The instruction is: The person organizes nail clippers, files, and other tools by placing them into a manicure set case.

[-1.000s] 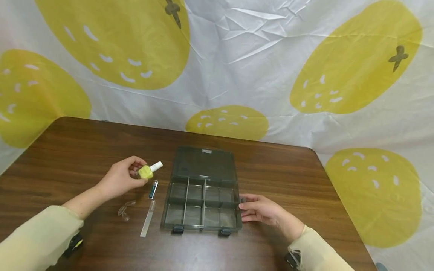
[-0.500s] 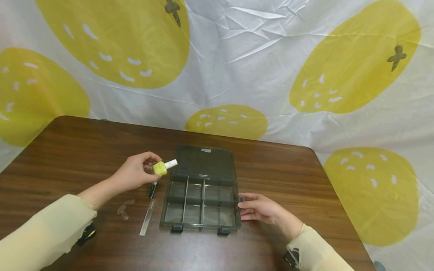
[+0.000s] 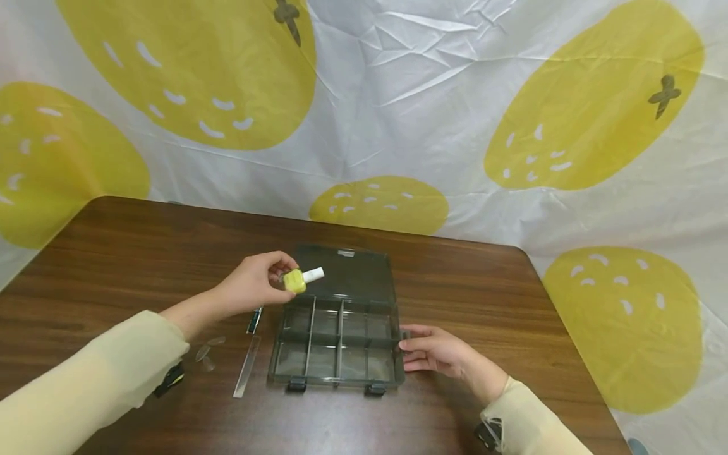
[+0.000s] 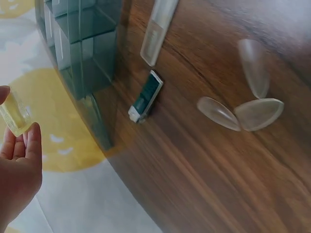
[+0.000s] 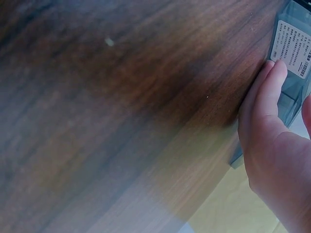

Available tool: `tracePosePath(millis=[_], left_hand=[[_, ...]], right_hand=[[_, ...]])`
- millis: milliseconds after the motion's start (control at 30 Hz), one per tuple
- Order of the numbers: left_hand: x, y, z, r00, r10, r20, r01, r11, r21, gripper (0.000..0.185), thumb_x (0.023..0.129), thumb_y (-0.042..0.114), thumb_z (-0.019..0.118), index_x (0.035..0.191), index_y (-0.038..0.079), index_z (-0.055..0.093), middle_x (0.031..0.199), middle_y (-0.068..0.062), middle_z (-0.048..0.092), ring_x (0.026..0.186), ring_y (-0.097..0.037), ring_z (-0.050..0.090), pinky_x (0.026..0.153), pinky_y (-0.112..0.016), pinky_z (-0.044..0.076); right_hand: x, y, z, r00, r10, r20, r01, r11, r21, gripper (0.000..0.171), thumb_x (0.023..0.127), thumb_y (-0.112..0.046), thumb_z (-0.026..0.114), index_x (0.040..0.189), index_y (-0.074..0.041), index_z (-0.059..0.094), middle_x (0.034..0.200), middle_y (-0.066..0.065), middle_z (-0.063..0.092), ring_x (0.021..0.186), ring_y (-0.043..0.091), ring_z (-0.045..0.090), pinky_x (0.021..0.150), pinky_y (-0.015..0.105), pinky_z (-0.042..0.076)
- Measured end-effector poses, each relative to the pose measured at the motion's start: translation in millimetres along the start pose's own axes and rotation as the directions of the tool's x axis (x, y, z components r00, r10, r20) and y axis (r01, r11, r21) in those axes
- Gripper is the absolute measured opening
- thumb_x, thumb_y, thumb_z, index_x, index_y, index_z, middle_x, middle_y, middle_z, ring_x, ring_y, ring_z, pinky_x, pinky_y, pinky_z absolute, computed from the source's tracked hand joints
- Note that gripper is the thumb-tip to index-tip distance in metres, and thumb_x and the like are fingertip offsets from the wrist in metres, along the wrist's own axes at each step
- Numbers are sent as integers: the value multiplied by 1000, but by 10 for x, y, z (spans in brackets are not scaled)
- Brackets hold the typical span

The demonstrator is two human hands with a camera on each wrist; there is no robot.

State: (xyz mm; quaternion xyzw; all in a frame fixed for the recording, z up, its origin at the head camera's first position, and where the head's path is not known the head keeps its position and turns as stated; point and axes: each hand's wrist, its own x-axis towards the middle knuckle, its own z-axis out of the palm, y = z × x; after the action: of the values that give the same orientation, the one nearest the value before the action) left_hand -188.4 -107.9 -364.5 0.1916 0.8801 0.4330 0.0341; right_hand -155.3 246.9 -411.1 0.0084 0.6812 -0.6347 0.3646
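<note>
Head view. The left hand (image 3: 256, 284) pinches a small yellow nail-polish bottle (image 3: 295, 280) between thumb and curled fingers; the bottle lies sideways in the air, its white cap (image 3: 313, 274) pointing right, above the far-left corner of the open compartment box (image 3: 339, 341). The box stands on the brown worktop (image 3: 114, 265) with its lid (image 3: 344, 272) folded back flat. The right hand (image 3: 436, 349) rests on the worktop against the right wall of the box, fingers straight and held together, touching that wall. Left of the box lie a clear nail file (image 3: 247, 375), a small dark tube (image 3: 254, 320) and three clear false nails (image 3: 206, 354).

Left wrist view. The left hand (image 4: 18, 179) shows at the lower left, fingertips closed on the yellow nail-polish bottle (image 4: 14, 114), which is partly cut off by the edge. Below on the worktop (image 4: 204, 174) lie the dark tube (image 4: 147, 95), the nail file (image 4: 157, 29) and the three false nails (image 4: 248, 92), beside the compartment box (image 4: 80, 53).

Right wrist view. The right hand (image 5: 274, 150) lies with straight fingers (image 5: 270, 92) against the side of the compartment box (image 5: 294, 53), on which a printed label (image 5: 293, 47) shows. The worktop (image 5: 107, 116) fills the remaining frame.
</note>
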Motion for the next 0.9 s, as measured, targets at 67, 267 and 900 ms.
tracePosePath(millis=[67, 267, 900], left_hand=[[29, 27, 34, 1000, 13, 14, -13, 1000, 2, 37, 73, 7, 74, 106, 0, 59, 97, -12, 62, 87, -20, 57, 78, -32, 49], [112, 96, 150, 998, 41, 53, -42, 999, 10, 36, 73, 7, 74, 106, 1, 59, 95, -10, 61, 85, -19, 55, 75, -29, 48], [302, 269, 512, 985, 91, 146, -93, 996, 3, 37, 69, 7, 73, 103, 2, 60, 91, -7, 61, 80, -13, 53, 71, -23, 45]], right_hand=[[4, 1, -1, 1000, -2, 3, 2, 1000, 3, 66, 91, -5, 52, 143, 11, 16, 85, -1, 58, 77, 10, 62, 78, 29, 54], [8, 7, -9, 1000, -9, 15, 9, 1000, 15, 66, 91, -4, 53, 143, 11, 16, 85, -1, 58, 77, 10, 62, 80, 30, 54], [-6, 32, -33, 1000, 7, 7, -7, 1000, -8, 75, 92, -8, 52, 137, 23, 1, 97, 2, 63, 84, 11, 63, 85, 33, 53]])
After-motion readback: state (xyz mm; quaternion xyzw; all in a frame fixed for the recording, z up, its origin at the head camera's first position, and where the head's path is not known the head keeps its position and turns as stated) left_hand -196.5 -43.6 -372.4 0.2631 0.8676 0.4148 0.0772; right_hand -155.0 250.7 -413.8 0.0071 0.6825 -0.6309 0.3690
